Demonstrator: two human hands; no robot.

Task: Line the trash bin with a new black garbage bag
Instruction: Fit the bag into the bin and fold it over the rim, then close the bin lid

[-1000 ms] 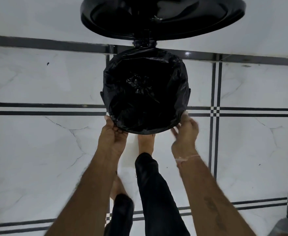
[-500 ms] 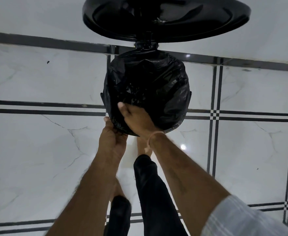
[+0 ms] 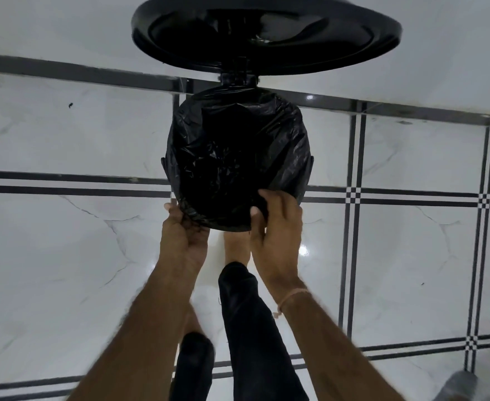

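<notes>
Bag: we see the black garbage bag (image 3: 238,146) sitting in the trash bin (image 3: 238,80), its mouth turned out over the bin's rim, the film crumpled and slack inside.
Left grip: the left hand (image 3: 184,235) is at the bin's near-left edge, with its fingers curled and pinching the bag's folded hem against the rim.
Right grip: the right hand (image 3: 278,235) is at the bin's near-right edge, thumb on the film inside the mouth and fingers hooked over the rim, so it is pinching the bag too.
Why so: we judge that two holds on the near rim let the hem be drawn down evenly. One side alone would probably drag the film off the other.
Lid: the black lid (image 3: 267,33) stands open on the far side of the bin, above the hinge.
Foot: a bare foot (image 3: 236,244) lies under the bin's near edge. It is likely on a pedal holding the lid up, though no pedal shows.
Around: the bin stands on a white marble floor (image 3: 64,256) with black inlay lines, and there is a grey object (image 3: 460,383) well off to the bin's near right that we cannot identify.
In the way: little, apart from the loose film bunched inside, which hides the bottom of the bin.
</notes>
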